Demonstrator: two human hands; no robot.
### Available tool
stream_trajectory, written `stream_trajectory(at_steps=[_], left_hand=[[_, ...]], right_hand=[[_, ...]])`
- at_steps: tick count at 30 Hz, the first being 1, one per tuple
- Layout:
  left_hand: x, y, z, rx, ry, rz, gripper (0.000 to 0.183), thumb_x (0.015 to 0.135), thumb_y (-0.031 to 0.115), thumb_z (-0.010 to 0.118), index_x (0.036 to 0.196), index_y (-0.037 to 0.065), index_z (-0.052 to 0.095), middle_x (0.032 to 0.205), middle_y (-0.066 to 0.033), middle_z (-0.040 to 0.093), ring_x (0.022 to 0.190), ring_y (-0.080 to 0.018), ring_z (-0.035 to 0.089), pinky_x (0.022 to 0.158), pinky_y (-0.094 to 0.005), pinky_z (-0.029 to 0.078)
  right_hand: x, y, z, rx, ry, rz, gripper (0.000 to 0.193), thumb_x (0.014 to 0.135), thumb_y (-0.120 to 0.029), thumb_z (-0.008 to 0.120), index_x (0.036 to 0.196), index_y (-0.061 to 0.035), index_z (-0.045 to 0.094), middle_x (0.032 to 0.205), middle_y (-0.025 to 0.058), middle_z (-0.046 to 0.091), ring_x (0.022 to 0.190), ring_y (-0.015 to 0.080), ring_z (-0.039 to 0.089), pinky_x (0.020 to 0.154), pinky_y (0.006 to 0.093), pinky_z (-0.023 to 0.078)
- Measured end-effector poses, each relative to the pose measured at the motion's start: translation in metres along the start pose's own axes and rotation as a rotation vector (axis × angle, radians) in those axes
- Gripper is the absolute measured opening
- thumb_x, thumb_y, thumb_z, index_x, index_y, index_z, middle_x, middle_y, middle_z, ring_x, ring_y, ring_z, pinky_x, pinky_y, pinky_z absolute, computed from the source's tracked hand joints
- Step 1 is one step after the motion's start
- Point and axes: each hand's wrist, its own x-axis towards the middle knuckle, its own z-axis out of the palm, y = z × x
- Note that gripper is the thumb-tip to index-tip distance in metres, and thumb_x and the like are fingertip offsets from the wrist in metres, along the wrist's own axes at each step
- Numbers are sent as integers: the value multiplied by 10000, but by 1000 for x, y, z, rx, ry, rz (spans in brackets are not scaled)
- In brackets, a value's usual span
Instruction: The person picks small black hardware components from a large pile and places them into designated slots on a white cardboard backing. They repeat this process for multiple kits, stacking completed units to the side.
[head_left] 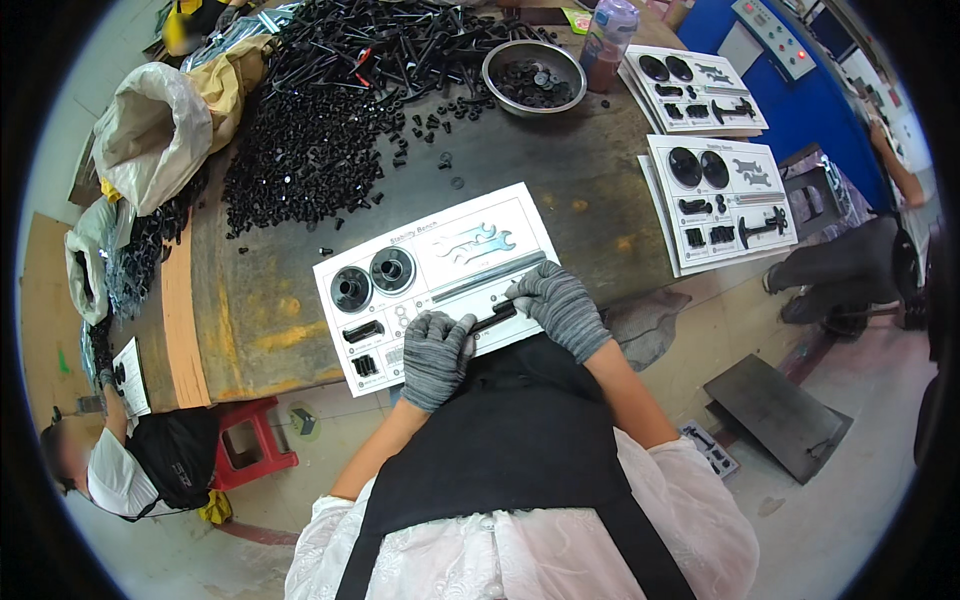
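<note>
A white printed backing card [433, 228] lies at the table's near edge, with parts set out on it. On its left are two round black discs [372, 279], a black oblong piece [363, 331] and small black pieces [365, 364]. Two wrenches [477, 243] sit at the upper right, above a silver bar [488, 277]. Over the lower right of the card, my gloved left hand [435, 358] and gloved right hand [560, 308] close on a black rod-like part [493, 319] between them. Fingers hide its ends.
A heap of black bolts [310, 150] and longer black parts covers the far left. Behind the card stands a metal bowl [535, 78] of black discs, beside a bottle [608, 45]. Stacks of filled cards [720, 200] lie right. Another person [125, 455] works at left.
</note>
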Motion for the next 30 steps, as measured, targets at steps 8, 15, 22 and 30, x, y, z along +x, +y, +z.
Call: stream_trajectory(at_steps=[8,15,22,30], left_hand=[[-1,-2,-12,-49,23,-68,362,725,200,758,1069,112,689,934,-104,588,924,-314,562,842,-458,436],[7,-9,-61,-30,73,-228,370,802,295,696,1128,127,648,1110,-119,574,1104,-346,515,992,-490,374],[-52,-82,-80,148,297,-424,242,868,174,612,1083,72,655,1040,-150,586,1017,-332,539,927,-464,408],[-93,-158,-71,134,399,-534,193,908,176,558,986,34,661,955,-169,597,946,-350,544,877,-459,431]], right_hand=[[136,-25,-73,-29,397,-370,237,854,-30,620,1070,-99,690,1044,121,663,978,294,640,892,366,505],[313,52,-133,-831,138,82,436,774,-263,721,1197,-172,666,1185,139,653,1082,316,628,964,396,490],[365,77,-114,-913,345,76,267,877,-100,511,1028,-68,729,1049,197,693,968,334,688,838,436,551],[350,65,-130,-1030,219,68,278,845,-173,572,1052,-47,708,1085,211,683,1019,332,668,888,433,529]])
